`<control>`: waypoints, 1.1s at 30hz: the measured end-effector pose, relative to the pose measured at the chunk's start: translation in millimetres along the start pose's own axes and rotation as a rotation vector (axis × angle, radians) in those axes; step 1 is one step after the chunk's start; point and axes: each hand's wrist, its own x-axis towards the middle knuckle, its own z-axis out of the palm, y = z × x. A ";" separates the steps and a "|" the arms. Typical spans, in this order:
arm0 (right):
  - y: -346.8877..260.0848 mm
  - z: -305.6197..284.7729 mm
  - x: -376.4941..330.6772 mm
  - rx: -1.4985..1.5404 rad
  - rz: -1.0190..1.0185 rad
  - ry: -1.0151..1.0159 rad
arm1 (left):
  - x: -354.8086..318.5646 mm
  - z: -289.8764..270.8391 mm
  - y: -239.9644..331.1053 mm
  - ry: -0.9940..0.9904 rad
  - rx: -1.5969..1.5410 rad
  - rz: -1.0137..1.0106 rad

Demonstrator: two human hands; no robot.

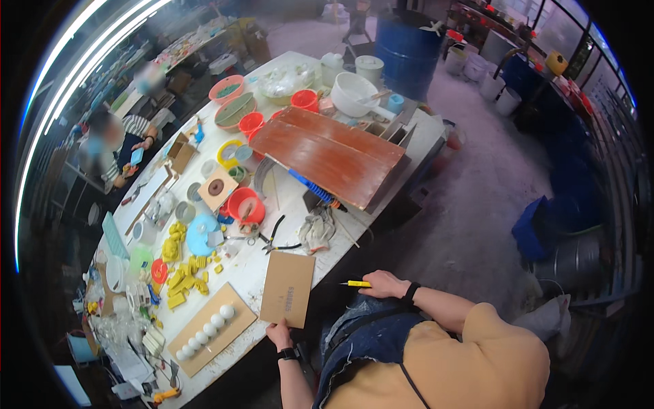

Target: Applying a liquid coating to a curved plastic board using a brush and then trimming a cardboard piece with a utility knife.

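From my feed I see the left hand (278, 334) pinched nearly closed on the near edge of a brown cardboard sheet (289, 283), which lies at the near edge of the white surface (235, 278), its lower right corner jutting past that edge. I see the right hand (385, 284) curled around a yellow cutter (357, 283), its thin tip pointing left toward the sheet but apart from it; the far fingers I cannot make out. That hand is off the surface, in front of the blue apron (371, 334).

For room, I have a narrow dark gap between sheet and cutter, and wide open floor (470, 184) beyond the surface's right edge. On the surface I am tighter: black-handled pliers (274, 243) sit just above the sheet, crumpled gloves (317, 230) near its top right, and a brown board (212, 329) bearing white balls (202, 337) lies just left.
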 end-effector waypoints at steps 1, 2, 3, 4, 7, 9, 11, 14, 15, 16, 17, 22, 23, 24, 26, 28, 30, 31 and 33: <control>-1.3 -0.3 0.6 -0.008 -0.004 -0.002 | 1.7 -2.5 -4.8 -0.006 0.005 -0.012; -4.2 0.8 2.1 -0.009 -0.020 -0.019 | 2.4 -6.1 -9.8 0.016 0.000 -0.019; -4.8 1.6 3.3 -0.005 -0.028 -0.023 | 1.5 -6.0 -12.6 0.020 -0.043 -0.002; -5.6 2.1 5.1 -0.001 -0.036 -0.026 | 0.3 -7.3 -15.0 0.025 -0.086 0.016; -7.8 3.6 15.3 -0.004 -0.041 -0.053 | -0.9 -10.8 -17.8 -0.007 -0.117 -0.008; -7.3 3.8 24.2 0.010 -0.035 -0.062 | -6.8 -7.9 -10.6 0.006 -0.137 -0.017; -14.0 6.4 35.2 -0.013 -0.074 -0.090 | -12.4 -19.1 -9.1 0.019 -0.179 -0.030; -28.6 11.0 47.8 -0.025 -0.173 -0.108 | -33.9 -34.4 -3.3 0.053 -0.280 -0.061; -23.5 15.0 52.8 -0.071 -0.234 -0.094 | -36.7 -32.4 -0.3 0.077 -0.241 -0.052; -20.6 15.4 54.6 -0.051 -0.238 -0.092 | -35.1 -24.2 2.5 0.090 -0.214 -0.060; -19.2 11.4 53.3 -0.062 -0.203 -0.098 | -29.3 -13.2 2.3 0.056 -0.244 -0.049; -21.2 6.8 48.1 -0.095 -0.168 -0.133 | -16.1 26.1 24.7 0.132 0.007 0.044; -18.8 7.2 49.3 -0.105 -0.179 -0.154 | -13.8 28.1 23.2 0.161 0.009 0.061; -19.9 5.9 52.4 -0.116 -0.190 -0.175 | -5.4 29.1 10.0 0.190 0.012 0.077; -27.2 2.4 59.5 -0.142 -0.213 -0.205 | 6.2 26.8 -7.3 0.226 -0.041 0.108; -22.7 -2.0 60.2 -0.152 -0.208 -0.201 | -0.7 26.2 -6.7 0.182 0.078 0.094; -16.3 3.5 74.0 -0.070 -0.293 -0.199 | 1.1 17.3 -21.8 0.198 -0.031 0.113; -31.8 -2.0 76.5 -0.119 -0.286 -0.223 | -0.4 9.2 -29.3 0.224 -0.009 0.098; -33.5 1.7 87.6 -0.138 -0.325 -0.254 | -15.6 -0.1 -26.6 0.186 -0.161 0.052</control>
